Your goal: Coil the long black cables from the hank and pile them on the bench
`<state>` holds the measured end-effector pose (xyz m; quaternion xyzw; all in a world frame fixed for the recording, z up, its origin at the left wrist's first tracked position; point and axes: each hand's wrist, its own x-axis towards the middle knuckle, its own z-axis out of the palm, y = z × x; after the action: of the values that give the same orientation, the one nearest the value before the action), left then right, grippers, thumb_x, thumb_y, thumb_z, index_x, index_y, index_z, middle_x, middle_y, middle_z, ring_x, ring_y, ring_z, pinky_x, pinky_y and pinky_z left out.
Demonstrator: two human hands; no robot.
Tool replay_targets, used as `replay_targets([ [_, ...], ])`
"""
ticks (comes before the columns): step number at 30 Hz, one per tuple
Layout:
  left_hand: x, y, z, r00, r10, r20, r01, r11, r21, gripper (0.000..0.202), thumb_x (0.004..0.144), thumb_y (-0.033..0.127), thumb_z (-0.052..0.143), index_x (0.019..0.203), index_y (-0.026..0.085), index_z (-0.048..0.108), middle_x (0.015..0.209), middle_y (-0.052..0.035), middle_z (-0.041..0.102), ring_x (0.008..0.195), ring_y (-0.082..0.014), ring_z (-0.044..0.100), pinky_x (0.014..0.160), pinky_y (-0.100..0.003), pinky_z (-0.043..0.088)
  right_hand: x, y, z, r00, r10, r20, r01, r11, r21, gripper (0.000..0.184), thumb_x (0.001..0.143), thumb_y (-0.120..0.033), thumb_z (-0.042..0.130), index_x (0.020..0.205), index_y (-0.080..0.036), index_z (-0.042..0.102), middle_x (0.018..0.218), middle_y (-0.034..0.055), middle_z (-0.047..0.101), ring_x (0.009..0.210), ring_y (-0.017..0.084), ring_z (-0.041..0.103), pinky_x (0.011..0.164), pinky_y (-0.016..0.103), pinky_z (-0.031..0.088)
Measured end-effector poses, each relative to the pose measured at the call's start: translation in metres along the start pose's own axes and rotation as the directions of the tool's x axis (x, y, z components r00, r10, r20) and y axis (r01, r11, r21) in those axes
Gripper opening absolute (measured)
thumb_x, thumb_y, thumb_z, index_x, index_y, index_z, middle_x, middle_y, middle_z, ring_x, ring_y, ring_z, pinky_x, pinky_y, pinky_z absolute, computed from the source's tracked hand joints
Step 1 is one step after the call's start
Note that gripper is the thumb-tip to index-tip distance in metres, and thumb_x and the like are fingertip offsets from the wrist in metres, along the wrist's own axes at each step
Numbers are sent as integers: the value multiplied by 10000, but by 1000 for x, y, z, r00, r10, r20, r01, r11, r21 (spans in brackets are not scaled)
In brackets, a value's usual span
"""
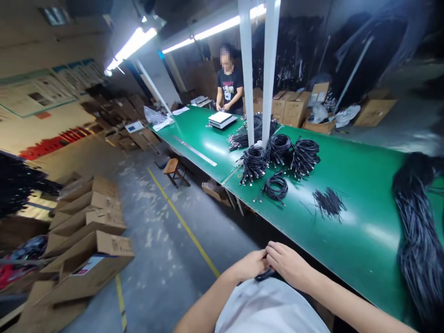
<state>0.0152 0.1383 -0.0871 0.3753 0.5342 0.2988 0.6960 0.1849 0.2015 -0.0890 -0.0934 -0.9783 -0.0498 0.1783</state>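
Note:
In front of my light-coloured shirt, my left hand (255, 264) and my right hand (282, 260) meet with closed fingers. Both grip a black cable (264, 275); only a dark curved part shows below the fingers, and the rest is hidden by them. Beyond my hands, on the green table (350, 171), lies a small coil of black cable (275, 188) with metal plugs at its ends. Thick bundles of coiled cables (254, 163) sit behind it. A loose pile of short black ties (329, 203) is to their right.
Long uncoiled black cables (418, 231) hang over the table's right side. White posts (247, 74) rise from the tabletop. Across it stands a co-worker (229, 88) beside a white boxy device (222, 119). A steel ruler (197, 152), wooden stool (173, 169) and open cartons (93, 259) are to the left.

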Motion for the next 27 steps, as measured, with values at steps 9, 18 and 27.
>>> replay_targets([
  [9,6,-1,4,1000,-13,28,16,989,-147,345,682,440,715,672,157,517,547,52,435,503,-64,337,535,-262,231,2,2,-17,991,-58,123,80,981,-177,235,899,-108,432,961,-135,657,870,103,587,758,218,513,663,365,424],
  [18,16,2,23,1000,-22,-5,21,987,-162,199,627,267,681,676,165,518,582,47,446,550,-76,364,564,-256,268,1,-12,-3,973,-18,230,84,957,-278,306,768,-60,459,564,-239,602,575,93,451,615,244,427,543,387,345],
  [27,32,13,21,988,137,-73,-155,863,-481,417,571,142,536,956,145,694,763,-19,604,682,-123,504,671,-261,370,53,31,-36,719,281,636,-342,939,-28,142,761,-97,616,707,-158,732,745,115,704,739,245,682,585,313,425],
])
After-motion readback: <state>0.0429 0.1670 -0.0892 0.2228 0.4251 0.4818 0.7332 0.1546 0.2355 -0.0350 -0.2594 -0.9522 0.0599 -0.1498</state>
